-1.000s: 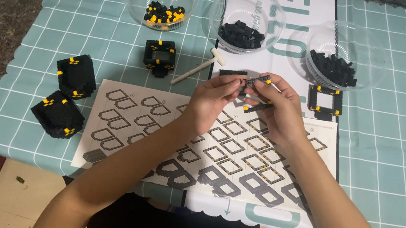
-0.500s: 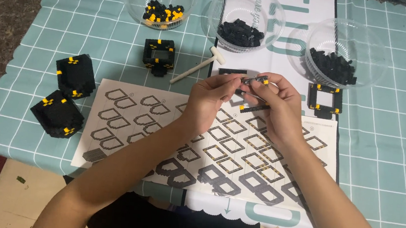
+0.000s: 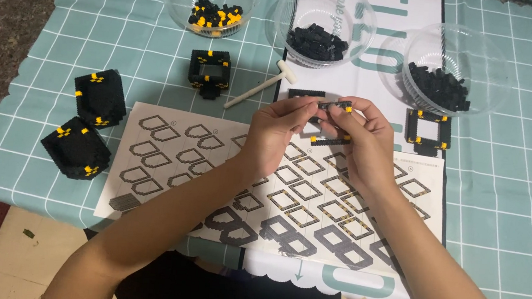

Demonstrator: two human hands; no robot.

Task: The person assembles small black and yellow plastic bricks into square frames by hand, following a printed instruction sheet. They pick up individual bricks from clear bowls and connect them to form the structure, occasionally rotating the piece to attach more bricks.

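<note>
Right above the printed instruction sheet of grey frame diagrams [image 3: 214, 164], the left hand [image 3: 273, 137] and right hand [image 3: 361, 141] both pinch a thin black strip of tiny building bricks with yellow studs [image 3: 336, 105], fingertips closed on its ends; keeping it level and pressing evenly looks wise, since it seems fragile; a second strip [image 3: 330, 139] shows just below, partly hidden; near on the tabletop lie a small white hammer [image 3: 261, 91], a square black frame [image 3: 429, 129] and clear bowls of black bricks [image 3: 444, 56], none obstructing
</note>
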